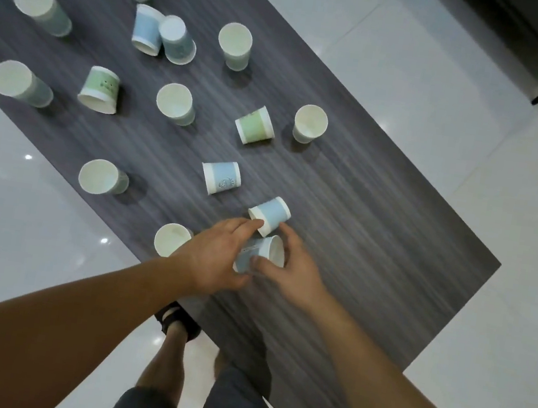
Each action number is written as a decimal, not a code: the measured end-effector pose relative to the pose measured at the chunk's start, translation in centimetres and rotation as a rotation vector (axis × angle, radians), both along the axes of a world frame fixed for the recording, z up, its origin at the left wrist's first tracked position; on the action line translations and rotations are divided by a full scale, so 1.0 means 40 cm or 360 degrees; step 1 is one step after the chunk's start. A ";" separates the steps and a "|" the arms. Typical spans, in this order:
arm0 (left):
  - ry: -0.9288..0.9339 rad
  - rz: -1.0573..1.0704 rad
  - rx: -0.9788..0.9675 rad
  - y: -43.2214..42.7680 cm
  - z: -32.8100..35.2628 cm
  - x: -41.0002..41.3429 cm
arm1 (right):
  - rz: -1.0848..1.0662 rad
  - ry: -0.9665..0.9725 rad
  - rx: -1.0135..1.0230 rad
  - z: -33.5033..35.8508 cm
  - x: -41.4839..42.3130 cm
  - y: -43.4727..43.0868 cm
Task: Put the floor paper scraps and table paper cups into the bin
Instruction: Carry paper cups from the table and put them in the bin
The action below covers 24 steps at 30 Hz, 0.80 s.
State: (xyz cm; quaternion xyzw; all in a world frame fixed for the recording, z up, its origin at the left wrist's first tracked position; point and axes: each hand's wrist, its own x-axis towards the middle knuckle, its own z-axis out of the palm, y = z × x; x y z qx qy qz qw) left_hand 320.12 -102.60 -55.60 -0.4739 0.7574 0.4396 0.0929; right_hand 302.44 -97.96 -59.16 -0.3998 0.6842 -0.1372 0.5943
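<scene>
Two bare arms reached in from the bottom of the frame over a dark wood-grain tabletop [362, 217] scattered with paper cups [174, 104], some upright, some tipped over. The hands met just below the middle of the frame. The right hand [296, 273] had its grip curled round a held blue cup [259, 252], thumb pressed on the near side and fingers wrapped over the far side by the rim. That cup lay tilted between the two hands, its long axis running lower left to upper right, with the open white mouth facing the upper right.

The left hand [215, 255] stretched its fingers up to a fallen blue cup [269, 214] lying on its side on the tabletop just above the held one. The fingertips touched its rim; whether that grip pinched it could not be told. This cup's mouth faced the lower left, its base the upper right.

Pale glossy floor [476, 146] surrounded the tabletop.
</scene>
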 end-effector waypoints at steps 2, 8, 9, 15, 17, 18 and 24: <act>0.0021 -0.0001 0.0017 -0.006 0.003 0.005 | 0.0036 -0.0158 -0.0003 0.019 0.020 -0.008; -0.0042 0.0260 0.0023 0.002 -0.020 0.069 | 0.0207 -0.0214 -0.0116 0.001 0.023 -0.061; -0.0084 0.0322 0.0017 0.005 -0.026 0.086 | 0.0357 0.0128 -0.0294 -0.017 0.015 -0.083; -0.0134 0.0544 -0.0018 0.039 -0.069 0.169 | 0.1745 0.1177 -0.0662 -0.155 0.042 -0.183; -0.0116 0.0586 -0.0069 0.050 -0.078 0.183 | 0.1994 0.1320 -0.0752 -0.196 0.062 -0.178; -0.0097 0.0617 -0.0096 0.055 -0.081 0.189 | 0.2036 0.1376 -0.0777 -0.209 0.070 -0.172; -0.0077 0.0759 -0.0150 0.069 -0.050 0.227 | 0.1543 0.1084 -0.0488 -0.163 0.110 -0.118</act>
